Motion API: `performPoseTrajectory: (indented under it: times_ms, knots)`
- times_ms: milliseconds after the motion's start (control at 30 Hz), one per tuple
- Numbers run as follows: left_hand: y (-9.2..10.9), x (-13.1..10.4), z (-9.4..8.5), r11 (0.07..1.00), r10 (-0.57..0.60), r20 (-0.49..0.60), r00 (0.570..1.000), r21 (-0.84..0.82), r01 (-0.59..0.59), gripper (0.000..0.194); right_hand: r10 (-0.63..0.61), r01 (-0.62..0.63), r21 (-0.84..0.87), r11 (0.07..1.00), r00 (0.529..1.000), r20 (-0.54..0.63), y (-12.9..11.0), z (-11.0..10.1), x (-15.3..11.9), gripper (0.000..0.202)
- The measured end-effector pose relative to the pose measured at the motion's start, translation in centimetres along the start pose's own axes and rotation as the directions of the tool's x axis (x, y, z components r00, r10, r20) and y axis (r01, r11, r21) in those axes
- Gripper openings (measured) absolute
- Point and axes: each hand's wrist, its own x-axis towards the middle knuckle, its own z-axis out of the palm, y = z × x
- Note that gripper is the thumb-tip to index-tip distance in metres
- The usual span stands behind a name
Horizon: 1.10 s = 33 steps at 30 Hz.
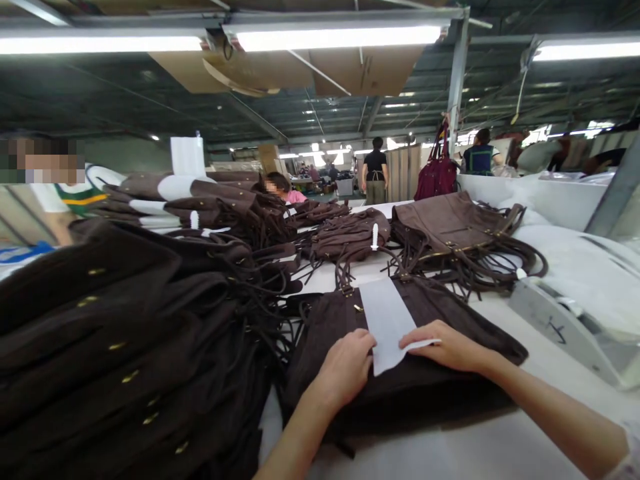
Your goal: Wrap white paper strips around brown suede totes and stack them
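Note:
A dark brown suede bag (440, 320) lies flat on the white table in front of me. A white paper strip (385, 320) runs down its middle. My left hand (345, 370) presses on the bag at the strip's lower left edge, fingers curled against the paper. My right hand (447, 347) pinches the strip's lower right corner between thumb and fingers. Gold hardware and thin cords show at the bag's top edge.
A tall stack of dark brown bags (125, 347) fills the left. More brown bags (450, 230) with straps lie beyond. A tape dispenser (560, 320) sits at right. A burgundy handbag (437, 173) hangs on a post. Other people stand at the back and sit at far left.

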Motion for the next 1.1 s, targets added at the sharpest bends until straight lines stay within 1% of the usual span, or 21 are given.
performPoseTrajectory:
  times_ms: [33, 100, 167, 200, 267, 367, 433, 500, 533, 567, 600, 667, 700, 733, 800, 867, 900, 933, 1000, 1067, 1100]
  knots:
    - [0.2, -1.2, 0.8, 0.997, 0.008, -0.051, 0.999, 0.076, -0.004, 0.019, -0.008, 0.008, -0.062, 0.998, 1.000, -0.002, 0.3, 0.5, -0.8, 0.032]
    - [0.3, -3.3, 2.5, 0.964, 0.057, -0.134, 0.989, 0.264, -0.020, 0.023, -0.037, 0.035, -0.163, 0.986, 0.999, -0.013, 0.6, 1.2, -2.1, 0.047]
    - [-0.3, -4.8, 3.9, 0.915, 0.117, -0.159, 0.980, 0.402, -0.044, 0.025, -0.060, 0.053, -0.252, 0.966, 0.998, -0.023, 0.6, 1.7, -2.9, 0.061]
    - [-0.9, -5.4, 4.5, 0.904, 0.132, -0.156, 0.979, 0.425, -0.055, 0.028, -0.066, 0.057, -0.290, 0.955, 0.998, -0.022, 0.5, 1.9, -3.1, 0.063]
    - [-2.5, -6.2, 5.5, 0.903, 0.145, -0.170, 0.975, 0.426, -0.060, 0.038, -0.074, 0.063, -0.365, 0.929, 0.997, -0.015, 0.0, 2.3, -3.4, 0.060]
    - [-4.4, -7.1, 6.2, 0.913, 0.181, -0.189, 0.965, 0.396, -0.094, 0.055, -0.071, 0.048, -0.453, 0.890, 0.997, -0.033, -0.8, 3.2, -3.5, 0.060]
    - [-4.6, -7.5, 6.0, 0.910, 0.242, -0.182, 0.953, 0.385, -0.157, 0.062, -0.064, 0.038, -0.491, 0.870, 0.997, -0.036, -0.9, 3.9, -3.7, 0.063]
    - [-4.0, -7.9, 5.4, 0.885, 0.311, -0.173, 0.934, 0.412, -0.218, 0.067, -0.072, 0.068, -0.521, 0.851, 0.997, 0.012, -0.6, 4.8, -4.0, 0.063]
    - [-3.5, -8.0, 5.1, 0.861, 0.344, -0.153, 0.926, 0.444, -0.247, 0.067, -0.080, 0.091, -0.533, 0.841, 0.996, 0.044, -0.2, 5.3, -4.2, 0.061]
    - [-3.0, -8.0, 4.8, 0.830, 0.374, -0.104, 0.922, 0.480, -0.283, 0.064, -0.088, 0.112, -0.543, 0.832, 0.994, 0.070, 0.2, 5.8, -4.4, 0.060]
    - [-2.6, -8.0, 4.6, 0.793, 0.395, -0.026, 0.918, 0.514, -0.327, 0.058, -0.095, 0.126, -0.551, 0.825, 0.992, 0.085, 0.6, 6.2, -4.6, 0.060]
    - [-2.2, -7.8, 4.5, 0.721, 0.398, 0.160, 0.903, 0.554, -0.416, 0.043, -0.113, 0.140, -0.561, 0.816, 0.990, 0.083, 1.1, 6.7, -5.1, 0.062]
    - [-2.2, -7.6, 4.5, 0.695, 0.388, 0.227, 0.893, 0.564, -0.445, 0.038, -0.136, 0.154, -0.564, 0.812, 0.988, 0.074, 1.1, 6.8, -5.5, 0.063]
    - [-2.3, -7.5, 4.7, 0.677, 0.382, 0.261, 0.887, 0.574, -0.461, 0.035, -0.174, 0.181, -0.567, 0.804, 0.982, 0.068, 0.8, 6.7, -6.0, 0.064]
    - [-2.9, -7.3, 5.1, 0.652, 0.400, 0.246, 0.883, 0.600, -0.463, 0.034, -0.286, 0.276, -0.578, 0.768, 0.955, 0.075, -0.4, 6.2, -7.3, 0.064]
    - [-3.6, -7.3, 5.5, 0.631, 0.444, 0.209, 0.871, 0.617, -0.470, 0.033, -0.401, 0.412, -0.568, 0.712, 0.903, 0.153, -2.4, 5.8, -9.0, 0.063]
    - [-3.9, -7.3, 5.6, 0.621, 0.463, 0.199, 0.864, 0.622, -0.477, 0.032, -0.431, 0.465, -0.552, 0.692, 0.880, 0.200, -3.4, 5.9, -9.8, 0.061]
    - [-4.1, -7.3, 5.7, 0.611, 0.475, 0.198, 0.857, 0.627, -0.484, 0.032, -0.440, 0.495, -0.540, 0.680, 0.866, 0.239, -4.3, 6.1, -10.6, 0.057]
    - [-4.4, -7.4, 5.8, 0.591, 0.485, 0.202, 0.851, 0.641, -0.489, 0.032, -0.417, 0.492, -0.564, 0.663, 0.868, 0.268, -5.5, 7.3, -11.6, 0.043]
    - [-4.4, -7.4, 5.8, 0.566, 0.486, 0.205, 0.849, 0.666, -0.485, 0.034, -0.411, 0.438, -0.643, 0.628, 0.889, 0.205, -5.5, 9.1, -12.0, 0.031]
    - [-4.3, -7.4, 5.8, 0.551, 0.489, 0.206, 0.848, 0.681, -0.483, 0.036, -0.424, 0.416, -0.675, 0.609, 0.890, 0.166, -5.1, 10.0, -12.0, 0.028]
